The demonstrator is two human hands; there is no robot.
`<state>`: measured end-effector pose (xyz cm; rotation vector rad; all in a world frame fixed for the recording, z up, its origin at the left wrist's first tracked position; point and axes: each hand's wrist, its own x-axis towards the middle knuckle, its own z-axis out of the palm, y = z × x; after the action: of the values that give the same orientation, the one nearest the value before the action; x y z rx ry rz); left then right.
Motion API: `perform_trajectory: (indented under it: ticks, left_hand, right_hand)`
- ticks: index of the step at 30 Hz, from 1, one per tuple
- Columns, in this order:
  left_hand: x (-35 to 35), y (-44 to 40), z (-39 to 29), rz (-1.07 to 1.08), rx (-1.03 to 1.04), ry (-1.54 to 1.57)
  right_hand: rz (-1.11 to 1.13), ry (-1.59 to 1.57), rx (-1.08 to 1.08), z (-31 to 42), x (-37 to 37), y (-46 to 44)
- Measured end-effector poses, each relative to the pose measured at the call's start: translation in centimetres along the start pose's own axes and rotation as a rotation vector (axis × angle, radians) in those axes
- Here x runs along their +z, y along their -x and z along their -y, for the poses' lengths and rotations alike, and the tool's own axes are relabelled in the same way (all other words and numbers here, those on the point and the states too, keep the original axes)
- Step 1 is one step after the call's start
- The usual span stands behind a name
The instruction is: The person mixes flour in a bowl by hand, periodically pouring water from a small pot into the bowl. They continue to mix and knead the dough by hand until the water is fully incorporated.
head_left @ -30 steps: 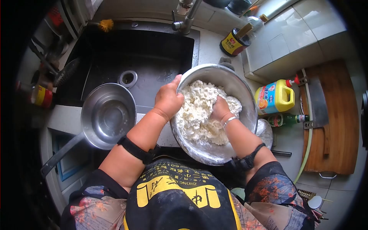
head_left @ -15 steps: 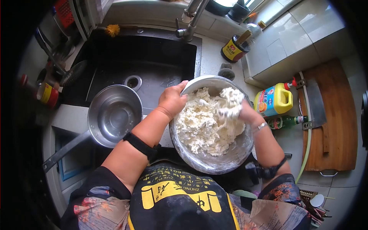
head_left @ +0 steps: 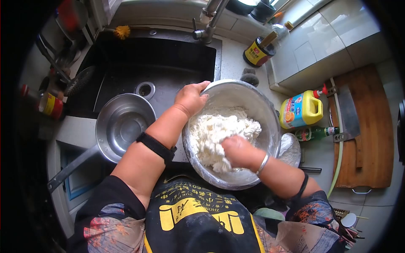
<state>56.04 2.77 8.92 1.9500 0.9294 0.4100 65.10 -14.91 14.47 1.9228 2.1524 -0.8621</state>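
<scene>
A metal mixing bowl (head_left: 236, 179) stands tilted at the counter edge, flour smeared on its inner wall. In it is a shaggy white flour dough (head_left: 211, 130), gathered in the lower left part. My left hand (head_left: 192, 99) grips the bowl's upper left rim, thumb to the inside. Inside the bowl, my right hand (head_left: 238, 152) is curled in the dough near the front; its fingertips are buried and somewhat blurred.
Left of the bowl, a metal saucepan (head_left: 126, 122) overhangs the dark sink (head_left: 168, 55). To the right are a yellow detergent jug (head_left: 301, 109), a green bottle (head_left: 314, 134), a floury white bag (head_left: 290, 149), and a cleaver (head_left: 349, 114) against a wooden board (head_left: 371, 139).
My right hand has come down and left from the bowl's upper right side, pressing into the dough. The dough has shifted left and bunched up. My left hand stays on the rim.
</scene>
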Motion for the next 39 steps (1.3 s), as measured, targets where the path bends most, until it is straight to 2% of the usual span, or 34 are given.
perform_trajectory:
  ticks: [1,3,8,11,12,14,15,17,19,21,23,25,27,29,30,33,36,39]
  left_hand:
    - [0.2,-0.2,0.1,-0.006,0.007,0.007]
    - [0.4,-0.1,-0.1,-0.003,0.007,0.017]
    - [0.5,-0.1,0.8,-0.017,0.004,0.041]
    - [0.6,0.0,1.2,-0.061,0.024,0.003]
    - [0.2,0.5,0.5,-0.065,-0.019,-0.026]
    - [-0.1,1.0,0.1,-0.098,-0.01,-0.066]
    - [0.0,1.3,0.0,-0.107,-0.005,-0.082]
    - [-0.2,1.4,-0.4,-0.076,-0.014,-0.111]
    - [-0.2,1.5,-0.3,-0.061,-0.012,-0.112]
    - [-0.1,1.2,0.1,-0.066,0.01,-0.087]
    - [0.0,1.1,0.2,-0.063,-0.013,-0.053]
    - [0.1,1.1,0.1,-0.06,-0.039,-0.036]
    - [-0.1,1.0,-0.4,-0.049,-0.067,-0.032]
    - [0.2,0.7,-0.2,-0.053,-0.044,0.004]
    - [0.4,0.5,-0.1,-0.052,-0.035,0.023]
    - [0.3,0.4,-0.2,-0.027,-0.018,-0.059]
    - [0.3,0.7,-0.3,-0.038,-0.014,-0.05]
    - [-0.2,1.3,-0.8,-0.069,-0.013,-0.127]
  right_hand:
    - [-0.123,-0.261,0.031,-0.8,3.1,0.4]
    - [-0.071,-0.035,0.173,0.2,4.8,-0.8]
    - [-0.155,0.049,0.35,-0.6,3.6,-6.5]
    - [-0.504,-0.043,0.403,-3.4,3.9,-8.6]
    - [-0.492,-0.187,0.416,-3.6,2.6,-8.5]
    - [-0.648,-0.428,0.269,-6.1,3.2,-10.0]
    - [-0.657,-0.583,0.207,-7.1,3.6,-10.6]
    - [-0.618,-1.257,0.083,-9.2,3.9,-10.4]
    - [-0.331,-2.04,-0.025,-10.5,2.2,-6.8]
    - [-0.431,-1.705,0.087,-9.2,0.8,-2.3]
    - [-0.328,-1.804,0.111,-9.4,1.0,1.6]
    - [-0.353,-1.579,0.323,-7.3,1.8,4.4]
    - [-0.141,-0.194,0.123,-6.0,2.3,6.8]
    - [-0.022,0.04,0.11,-5.6,5.3,6.5]
    - [-0.01,0.019,0.126,-4.1,4.3,5.6]
    - [-0.183,0.105,0.185,-5.3,6.3,1.7]
    - [-0.293,0.141,0.221,-5.8,5.4,-1.0]
    - [-0.335,-0.019,0.407,-7.8,5.5,-3.7]
